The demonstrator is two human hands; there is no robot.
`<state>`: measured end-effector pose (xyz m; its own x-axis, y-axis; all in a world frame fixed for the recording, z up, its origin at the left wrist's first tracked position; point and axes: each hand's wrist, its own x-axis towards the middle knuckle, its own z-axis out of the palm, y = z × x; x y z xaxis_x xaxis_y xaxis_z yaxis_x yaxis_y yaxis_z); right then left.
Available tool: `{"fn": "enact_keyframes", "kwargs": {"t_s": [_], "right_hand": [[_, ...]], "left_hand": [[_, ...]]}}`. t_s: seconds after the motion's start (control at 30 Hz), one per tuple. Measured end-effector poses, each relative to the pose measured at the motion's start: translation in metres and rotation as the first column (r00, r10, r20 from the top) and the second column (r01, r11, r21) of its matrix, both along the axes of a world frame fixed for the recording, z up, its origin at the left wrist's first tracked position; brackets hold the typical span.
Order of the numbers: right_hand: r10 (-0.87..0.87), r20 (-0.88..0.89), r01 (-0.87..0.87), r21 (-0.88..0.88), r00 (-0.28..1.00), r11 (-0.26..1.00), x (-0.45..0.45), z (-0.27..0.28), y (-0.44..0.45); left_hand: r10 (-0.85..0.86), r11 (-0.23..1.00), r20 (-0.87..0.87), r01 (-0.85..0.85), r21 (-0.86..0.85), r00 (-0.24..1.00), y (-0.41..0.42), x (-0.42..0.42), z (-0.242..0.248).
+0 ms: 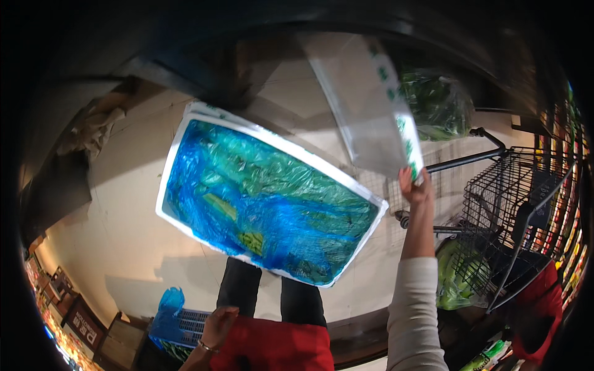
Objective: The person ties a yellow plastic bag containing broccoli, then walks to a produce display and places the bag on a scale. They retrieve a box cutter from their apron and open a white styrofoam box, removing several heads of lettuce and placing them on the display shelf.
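My right hand grips the near end of a white foam box lid, which bears green printing and looks blurred. The lid is held tilted, out to the right of a white foam box. Inside the box, a blue plastic liner and clear film cover green leafy vegetables. My left hand is low at my side, by my red apron, fingers loosely bent with nothing visible in them. A blue plastic crate lies beyond it.
A black wire shopping cart stands at the right. Bagged greens lie behind the lid, and another clear bag of vegetables sits beneath the cart. Crumpled brown paper is at the left. Someone's red garment shows at the lower right.
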<state>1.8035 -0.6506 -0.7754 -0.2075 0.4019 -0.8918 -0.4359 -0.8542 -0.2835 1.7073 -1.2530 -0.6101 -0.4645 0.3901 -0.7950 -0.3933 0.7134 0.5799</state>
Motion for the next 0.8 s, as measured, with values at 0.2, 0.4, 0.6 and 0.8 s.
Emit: {"fn": "enact_keyframes", "kwargs": {"t_s": [0.2, 0.4, 0.6, 0.8], "right_hand": [[0.205, 0.017, -0.182, 0.536, 0.979, 0.824, -0.095, 0.032, -0.020], [0.432, 0.856, -0.912, 0.380, 0.283, -0.155, -0.059, 0.011, -0.235], [0.168, 0.973, -0.759, 0.229, 0.159, -0.610, -0.024, -0.013, -0.308], [0.043, 0.922, -0.922, 0.382, 0.385, 0.072, 0.092, 0.017, -0.175]], "left_hand": [[-0.250, 0.968, -0.121, 0.251, -0.004, 0.961, 0.013, -0.028, -0.017], [-0.496, 0.817, -0.627, 0.567, -0.102, 0.602, 0.043, -0.137, -0.143], [0.063, 0.998, -0.462, -0.057, 0.026, 0.885, 0.132, -0.129, -0.230], [0.123, 0.932, 0.162, -0.170, 0.321, 0.979, 0.188, -0.176, -0.189]]}}
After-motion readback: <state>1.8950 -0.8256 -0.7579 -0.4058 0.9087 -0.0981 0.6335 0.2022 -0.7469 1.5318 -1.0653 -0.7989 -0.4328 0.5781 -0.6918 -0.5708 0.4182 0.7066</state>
